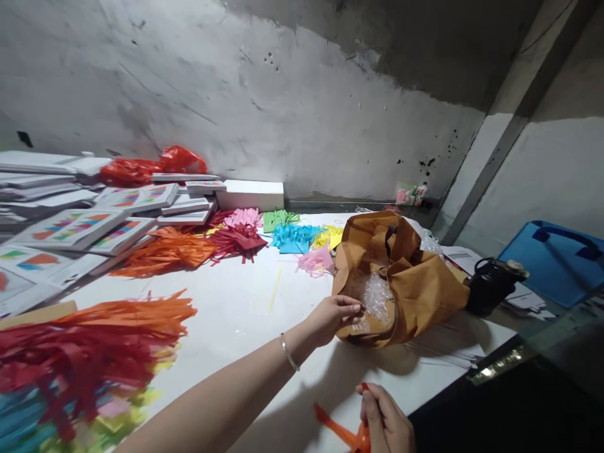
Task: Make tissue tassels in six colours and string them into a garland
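Orange strips (336, 426): gripped at the lower edge of the view, low over the near side of the table (245, 352), one end trailing free to the left.
Right hand (391, 423): fingers curled in against the thumb, closed around the orange strips.
Left hand (330, 318): stretched to the mouth of a brown bag, fingers bent toward the thumb with little gap; whether it has hold of anything cannot be told.
Bracelet (289, 352): a pale band on the left wrist.
Brown bag (429, 296): slumped on the table, its mouth facing the hands, clear plastic pieces (376, 294) bunched inside.
Paper fringes: pink (317, 260), blue (293, 238), green (278, 219) and dark red (238, 240) bundles beyond the left hand; a larger multicolored heap (94, 343) at near left.
Printed white boxes (70, 228): stacked at far left, near a red plastic bag (182, 160).
Right side: a black container (491, 288) beside the brown bag, a blue case (557, 259) beyond.
Backdrop: a scuffed gray wall (264, 113).
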The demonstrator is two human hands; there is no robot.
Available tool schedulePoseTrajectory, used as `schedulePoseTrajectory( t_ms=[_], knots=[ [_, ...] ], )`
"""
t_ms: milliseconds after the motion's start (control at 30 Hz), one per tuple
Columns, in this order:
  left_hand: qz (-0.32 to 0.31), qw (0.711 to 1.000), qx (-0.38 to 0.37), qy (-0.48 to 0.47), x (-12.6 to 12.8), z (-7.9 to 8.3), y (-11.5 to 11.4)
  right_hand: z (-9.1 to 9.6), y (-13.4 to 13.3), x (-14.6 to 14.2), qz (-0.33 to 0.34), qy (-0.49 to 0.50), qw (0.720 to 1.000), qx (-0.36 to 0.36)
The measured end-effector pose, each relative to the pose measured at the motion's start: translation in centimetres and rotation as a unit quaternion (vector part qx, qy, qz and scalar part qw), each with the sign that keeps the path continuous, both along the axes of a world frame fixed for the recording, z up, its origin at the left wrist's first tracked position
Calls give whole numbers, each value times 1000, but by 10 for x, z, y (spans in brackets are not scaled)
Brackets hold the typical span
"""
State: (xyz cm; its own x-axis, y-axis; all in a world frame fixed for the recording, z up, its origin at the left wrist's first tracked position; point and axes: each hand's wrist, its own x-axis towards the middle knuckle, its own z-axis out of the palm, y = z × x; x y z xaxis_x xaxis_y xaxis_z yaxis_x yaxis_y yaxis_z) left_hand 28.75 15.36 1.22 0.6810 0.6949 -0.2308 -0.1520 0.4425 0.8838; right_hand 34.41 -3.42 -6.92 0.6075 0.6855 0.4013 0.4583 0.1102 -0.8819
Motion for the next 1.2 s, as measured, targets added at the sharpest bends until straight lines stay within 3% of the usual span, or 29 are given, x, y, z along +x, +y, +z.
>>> schedulePoseTrajectory(
  t_ms=[167,300,433,733,833,967,1033,1200],
  knots=[
    [23,996,-73,-55,-61,16,-54,34,1,1,30,-29,999,8],
    [78,988,-100,-90,-102,11,-90,54,3,-21,95,-68,993,30],
    [121,985,-71,-99,-129,1,-109,62,6,-48,186,-96,977,45],
    [160,986,22,-44,-163,-5,-121,68,11,-72,270,-219,938,5],
    [170,978,122,9,-173,-8,-125,71,12,-67,303,-295,906,-17],
    [150,943,282,87,-187,-11,-128,78,13,-66,354,-332,873,-39],
    [132,932,319,111,-193,-10,-128,80,12,-70,370,-295,879,-56],
    [137,936,304,116,-202,-6,-128,73,9,-81,365,-188,909,-71]
  ],
)
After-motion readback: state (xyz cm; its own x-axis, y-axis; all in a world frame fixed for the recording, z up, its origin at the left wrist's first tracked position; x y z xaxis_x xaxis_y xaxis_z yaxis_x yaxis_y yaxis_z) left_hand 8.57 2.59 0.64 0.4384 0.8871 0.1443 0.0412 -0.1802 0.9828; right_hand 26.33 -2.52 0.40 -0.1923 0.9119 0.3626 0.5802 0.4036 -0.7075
